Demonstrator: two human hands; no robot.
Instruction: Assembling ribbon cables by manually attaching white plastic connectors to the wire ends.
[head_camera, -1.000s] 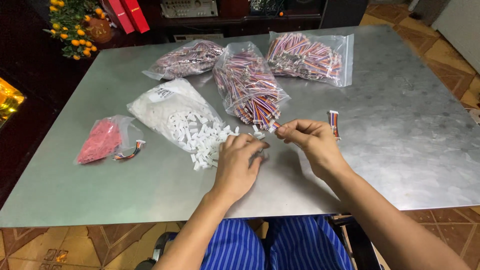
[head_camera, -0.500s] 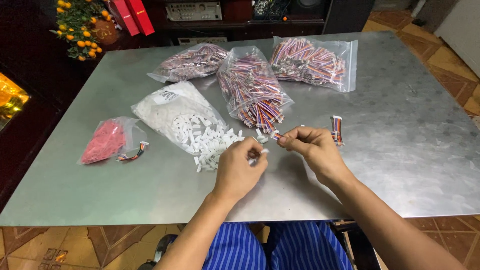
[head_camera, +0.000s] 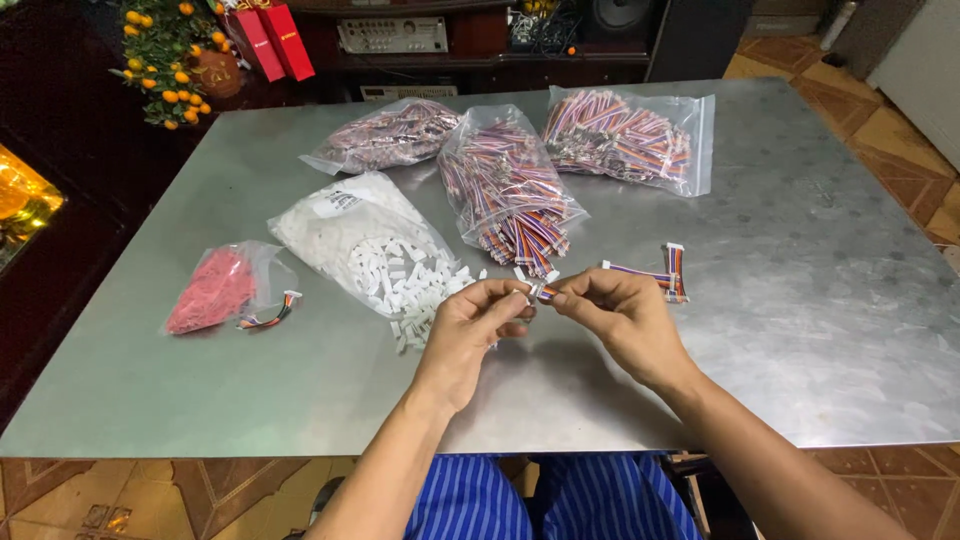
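Pinching a light, limp striped wire lead (head_camera: 630, 271) above the worktop (head_camera: 800, 330), the right hand (head_camera: 625, 315) and left hand (head_camera: 475, 325) meet; its stiff end connector is best gripped.

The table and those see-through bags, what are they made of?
The table looks like bare metal, probably steel: grey, dull sheen, swirly scuff marks. The bags, like the one of striped wires, seem thin clear plastic: crinkled, glossy, contents showing through. The spilled little white connectors look like hard matte plastic.
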